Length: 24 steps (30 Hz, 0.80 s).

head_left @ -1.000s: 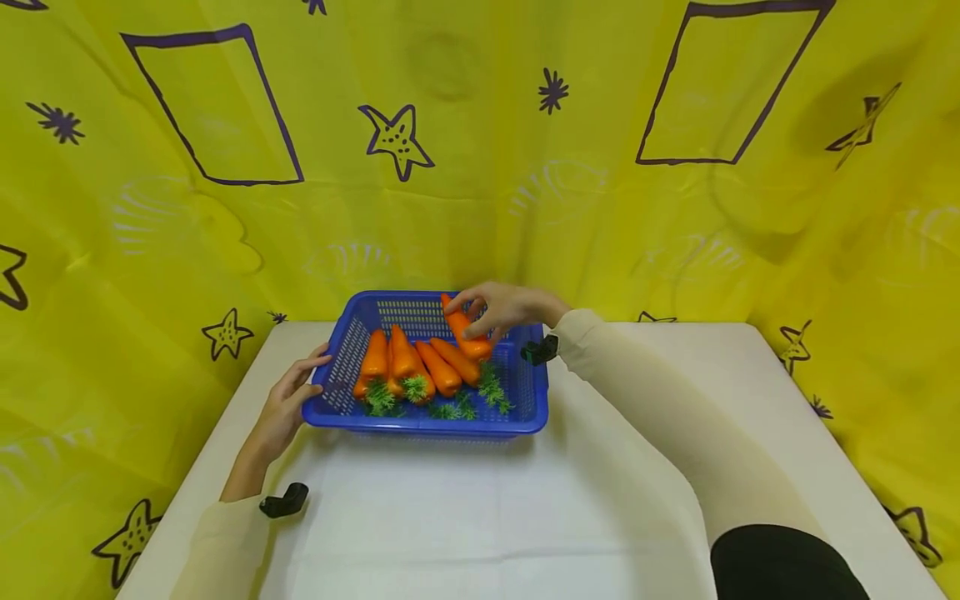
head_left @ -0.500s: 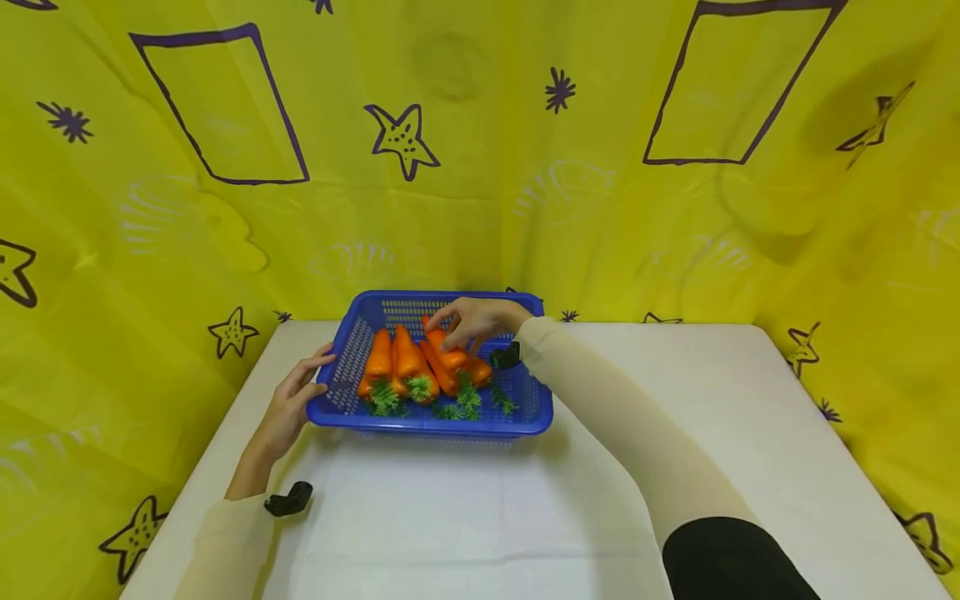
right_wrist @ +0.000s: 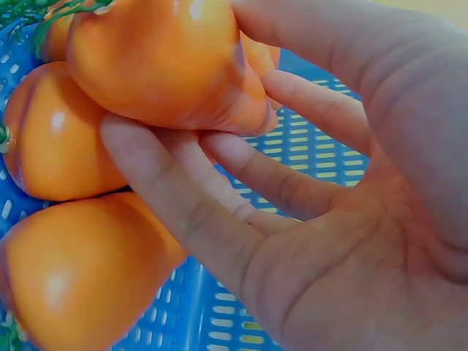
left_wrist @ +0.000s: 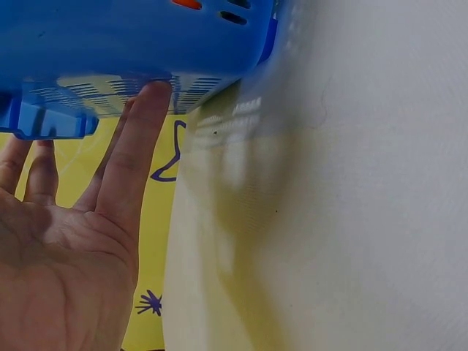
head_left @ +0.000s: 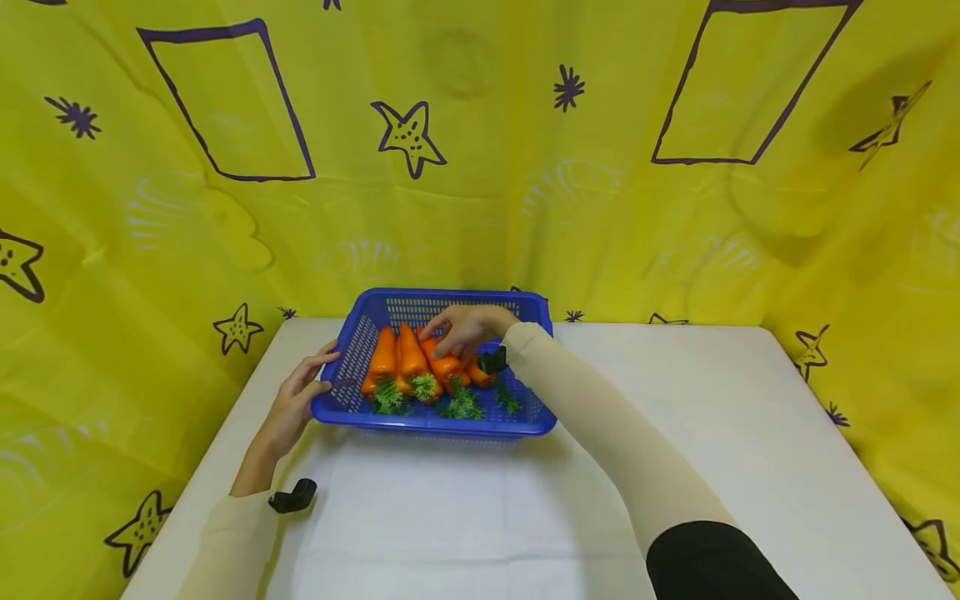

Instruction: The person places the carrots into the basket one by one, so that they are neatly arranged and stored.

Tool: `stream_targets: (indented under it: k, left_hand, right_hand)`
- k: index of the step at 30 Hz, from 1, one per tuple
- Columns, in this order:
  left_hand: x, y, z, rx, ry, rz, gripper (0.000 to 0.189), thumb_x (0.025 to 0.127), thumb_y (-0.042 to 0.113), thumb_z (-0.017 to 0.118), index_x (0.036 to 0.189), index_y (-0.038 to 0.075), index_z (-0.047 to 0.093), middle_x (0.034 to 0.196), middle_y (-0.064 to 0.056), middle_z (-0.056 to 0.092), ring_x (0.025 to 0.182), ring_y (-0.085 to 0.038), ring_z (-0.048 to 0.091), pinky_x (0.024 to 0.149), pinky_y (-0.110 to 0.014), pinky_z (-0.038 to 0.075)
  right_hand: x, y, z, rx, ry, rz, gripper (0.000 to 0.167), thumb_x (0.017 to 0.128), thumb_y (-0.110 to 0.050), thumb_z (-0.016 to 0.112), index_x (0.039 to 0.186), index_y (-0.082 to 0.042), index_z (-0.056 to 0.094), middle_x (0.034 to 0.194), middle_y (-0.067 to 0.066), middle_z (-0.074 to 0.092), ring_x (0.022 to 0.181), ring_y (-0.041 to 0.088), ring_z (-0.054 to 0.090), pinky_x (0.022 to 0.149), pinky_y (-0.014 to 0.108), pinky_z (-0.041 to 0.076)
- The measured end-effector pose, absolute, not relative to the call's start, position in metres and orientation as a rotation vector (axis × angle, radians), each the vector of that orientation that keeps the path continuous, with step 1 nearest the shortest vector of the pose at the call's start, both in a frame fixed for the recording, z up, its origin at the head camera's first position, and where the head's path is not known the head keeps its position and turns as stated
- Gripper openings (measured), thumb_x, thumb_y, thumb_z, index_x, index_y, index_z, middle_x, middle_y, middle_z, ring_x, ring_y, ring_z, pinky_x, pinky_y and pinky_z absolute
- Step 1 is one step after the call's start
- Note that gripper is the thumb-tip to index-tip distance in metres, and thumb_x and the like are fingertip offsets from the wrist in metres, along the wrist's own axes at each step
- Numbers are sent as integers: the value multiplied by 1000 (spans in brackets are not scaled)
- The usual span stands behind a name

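A blue plastic basket [head_left: 435, 427] holds several orange carrots with green tops. My right hand [head_left: 465, 328] reaches in over its right side and holds one carrot [head_left: 446, 367] between thumb and fingers. In the right wrist view this carrot [right_wrist: 157, 66] lies above two other carrots, with the fingertips beneath it and the thumb along its upper side. My left hand [head_left: 292, 404] touches the basket's left rim with outstretched fingers. From the left wrist, one straight finger [left_wrist: 135, 157] meets the basket's outer wall [left_wrist: 131, 44], the palm facing the camera.
The basket stands near the back edge of a white table [head_left: 420, 517]. Behind and beside the table hangs a yellow curtain [head_left: 480, 208] with dark star drawings. Other carrots [head_left: 382, 354] lie side by side in the basket's left half, their leafy tops [head_left: 388, 397] toward the front.
My right hand has brought its carrot left and down from the basket's back right onto the other carrots. My left hand stays at the left rim.
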<state>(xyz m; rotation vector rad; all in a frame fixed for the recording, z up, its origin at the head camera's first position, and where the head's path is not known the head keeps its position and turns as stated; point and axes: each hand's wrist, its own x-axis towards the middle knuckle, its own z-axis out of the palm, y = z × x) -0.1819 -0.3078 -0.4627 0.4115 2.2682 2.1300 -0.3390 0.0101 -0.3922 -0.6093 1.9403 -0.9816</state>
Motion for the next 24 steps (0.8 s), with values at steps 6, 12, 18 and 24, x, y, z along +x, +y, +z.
stream_targets:
  k: [6,12,18,24]
  left_hand:
    - [-182,-307,-463,372,2291,2109,43,107,8,43,150,3,44,172,-3,17,154,-43,13,98,-22,51]
    - [-183,-308,-464,360,2299,2095,44,107,9,43,151,3,43,172,-2,17,154,-44,12,97,-22,51]
    - [-182,-308,-465,388,2296,2101,43,108,8,43,150,2,43,172,-2,18,154,-43,14,97,-22,52]
    - [-182,-310,-460,404,2294,2070,44,108,10,44,151,1,42,172,-3,17,154,-40,17,97,-27,53]
  right_hand:
    - [-338,8,-397,-614,1944,-1014,54,96,-15,73,147,-12,56,110,10,73,75,21,69,81,44,61]
    - [-336,9,-401,-627,1962,-1027,56,95,-20,75,147,-12,57,116,10,71,79,20,67,79,37,62]
    - [-335,10,-400,-642,1971,-1023,57,95,-23,75,147,-13,56,117,8,72,83,21,67,81,38,61]
    - [-334,9,-399,-653,1987,-1000,58,95,-26,75,147,-14,54,113,10,72,81,22,67,80,40,61]
